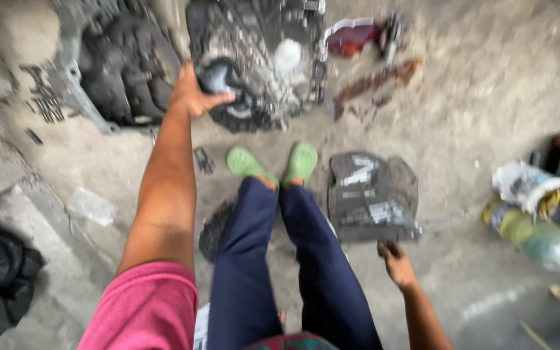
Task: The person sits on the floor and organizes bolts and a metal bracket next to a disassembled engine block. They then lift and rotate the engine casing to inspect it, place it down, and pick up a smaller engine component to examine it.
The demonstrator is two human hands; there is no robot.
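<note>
Gearbox casing [260, 58] sits on the dirt floor [474, 97] at 12 o'clock, left hand [192, 94] clamped on its dark round part. Looks greasy, so it could slip onto the green clogs [273, 163]. Right hand [395, 259] hangs loose, holding nothing. Flat metal cover [372, 194] at 3 o'clock, engine block [121, 61] at 10.

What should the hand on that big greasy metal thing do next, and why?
Probably bring the right hand up to the metal casing too. Only the left hand grips its dark rounded edge, at full arm's stretch, while the right hand hangs free near the flat grey cover. The part looks bulky for one hand.
</note>
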